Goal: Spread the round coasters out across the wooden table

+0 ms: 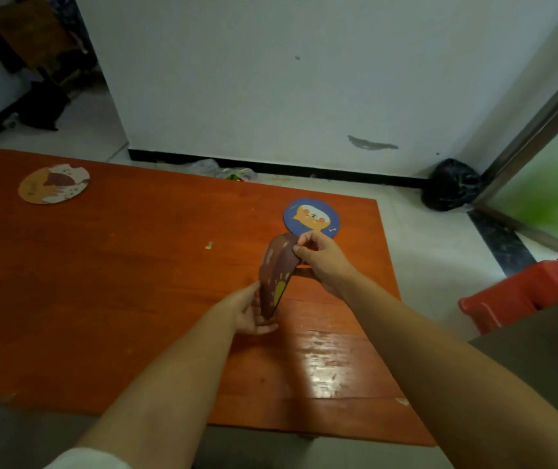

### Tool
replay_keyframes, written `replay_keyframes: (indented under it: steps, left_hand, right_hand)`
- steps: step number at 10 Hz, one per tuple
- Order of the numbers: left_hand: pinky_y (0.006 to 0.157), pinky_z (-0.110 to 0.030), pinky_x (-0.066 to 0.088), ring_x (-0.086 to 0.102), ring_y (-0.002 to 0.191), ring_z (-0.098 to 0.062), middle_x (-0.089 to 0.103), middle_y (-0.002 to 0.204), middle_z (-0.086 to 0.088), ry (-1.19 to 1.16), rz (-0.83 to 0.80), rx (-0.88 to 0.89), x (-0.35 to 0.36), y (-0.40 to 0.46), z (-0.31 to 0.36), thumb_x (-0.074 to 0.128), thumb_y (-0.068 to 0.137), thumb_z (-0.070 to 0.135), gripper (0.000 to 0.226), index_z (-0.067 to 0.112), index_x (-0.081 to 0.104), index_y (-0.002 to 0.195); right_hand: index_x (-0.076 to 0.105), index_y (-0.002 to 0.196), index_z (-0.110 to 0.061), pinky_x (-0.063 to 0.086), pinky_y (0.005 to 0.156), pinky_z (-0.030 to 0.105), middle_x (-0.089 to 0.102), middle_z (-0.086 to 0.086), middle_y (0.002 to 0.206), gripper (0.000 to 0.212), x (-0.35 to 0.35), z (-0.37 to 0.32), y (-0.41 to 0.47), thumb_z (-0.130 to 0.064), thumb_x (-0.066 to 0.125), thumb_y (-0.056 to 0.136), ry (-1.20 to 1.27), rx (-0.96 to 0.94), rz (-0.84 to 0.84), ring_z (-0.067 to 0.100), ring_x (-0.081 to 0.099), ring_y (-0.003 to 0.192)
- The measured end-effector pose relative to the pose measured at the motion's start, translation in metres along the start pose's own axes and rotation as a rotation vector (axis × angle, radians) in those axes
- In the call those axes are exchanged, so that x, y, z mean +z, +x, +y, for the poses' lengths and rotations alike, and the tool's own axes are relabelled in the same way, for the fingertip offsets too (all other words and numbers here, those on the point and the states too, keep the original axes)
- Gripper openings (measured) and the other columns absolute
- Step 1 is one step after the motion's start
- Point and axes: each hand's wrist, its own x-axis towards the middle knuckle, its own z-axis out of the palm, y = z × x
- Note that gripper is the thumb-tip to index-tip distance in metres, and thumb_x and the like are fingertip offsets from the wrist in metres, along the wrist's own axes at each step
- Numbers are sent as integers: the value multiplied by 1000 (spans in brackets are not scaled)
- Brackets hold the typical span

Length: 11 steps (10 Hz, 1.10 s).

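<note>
Orange-red wooden table (135,282); blue coaster (311,217) with orange cartoon animal; brown coaster (276,275) with yellow mark

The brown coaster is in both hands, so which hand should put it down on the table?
Probably the left. The left hand grips the brown coaster at its bottom, beside bare table. The right hand pinches its top, next to the blue coaster.

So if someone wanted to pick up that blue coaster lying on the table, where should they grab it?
Probably at its right or far rim. The blue coaster lies flat on the wooden table, so fingers must slide under an edge. The near edge is crowded by the right hand holding the purple coaster.
</note>
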Motion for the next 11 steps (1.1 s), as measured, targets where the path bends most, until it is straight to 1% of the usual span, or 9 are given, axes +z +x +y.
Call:
replay_keyframes:
  steps: [1, 2, 3, 4, 5, 6, 7, 9, 11]
  left_hand:
    - [42, -24, 52, 66, 44, -15, 72, 52, -2, 33, 36, 110, 8, -5, -3, 43, 100, 20, 18, 14, 57, 90]
    - [58, -34, 51, 69, 87, -24, 67, 122, -11, 69, 111, 257, 9, -14, -3, 45, 99, 9, 35, 8, 49, 133]
    - [72, -39, 52, 57, 122, -35, 54, 139, -21, 144, 139, 314, 6, -24, -7, 51, 95, 4, 45, 1, 44, 140]
    - [78, -40, 54, 60, 114, -31, 58, 134, -18, 356, 204, 279, 3, -31, -19, 58, 92, 6, 35, 5, 55, 126]
    - [84, -42, 53, 62, 103, -27, 62, 124, -15, 602, 267, 217, -4, -27, -40, 59, 91, 6, 24, 7, 57, 115]
    - [67, -38, 57, 62, 80, -23, 62, 92, -13, 754, 300, 165, -8, -18, -61, 58, 91, 4, 13, 9, 54, 80]
    - [40, -29, 54, 60, 63, -27, 55, 69, -11, 984, 380, 224, -8, -9, -74, 61, 90, 9, 33, 13, 44, 62]
    - [83, -39, 50, 59, 110, -33, 60, 122, -14, 1487, 533, 351, -4, 1, -80, 63, 86, 34, 42, 9, 52, 117]
    - [86, -38, 49, 60, 108, -30, 60, 116, -12, 1367, 545, 396, -19, -7, -70, 65, 85, 35, 48, 9, 45, 121]
  right_hand:
    - [50, 96, -15, 57, 53, 24, 52, 5, 85, 9, -25, 4, -8, -6, 51, 97, -45, 45, 60, 15, 61, 72]
    - [43, 128, -13, 57, 55, 30, 52, 8, 89, 38, -51, 19, -20, -5, 57, 94, -84, 150, 122, 19, 61, 75]
    - [52, 112, -5, 58, 67, 43, 55, 11, 84, 20, -64, 42, -39, -1, 56, 93, -166, 263, 117, 22, 61, 70]
    - [46, 72, -10, 55, 74, 48, 51, 12, 68, 25, -64, 76, -56, 3, 54, 91, -226, 397, 121, 23, 55, 59]
    - [37, 66, -14, 54, 49, 37, 46, 12, 64, 34, -58, 107, -72, 3, 54, 90, -329, 474, 97, 22, 50, 51]
    - [36, 69, -14, 51, 41, 32, 48, 12, 65, 32, -53, 134, -82, 1, 54, 90, -423, 488, 96, 24, 51, 50]
    - [37, 70, -11, 53, 62, 44, 55, 21, 76, 27, -48, 144, -88, -5, 56, 88, -629, 433, 74, 32, 59, 72]
    - [44, 83, -16, 36, 67, 36, 62, 17, 107, 12, -40, 147, -88, -19, 54, 90, -970, 349, 10, 31, 52, 84]
    - [47, 121, -6, 48, 87, 39, 64, 19, 119, 43, -62, 125, -90, -33, 59, 90, -995, 353, 155, 35, 61, 111]
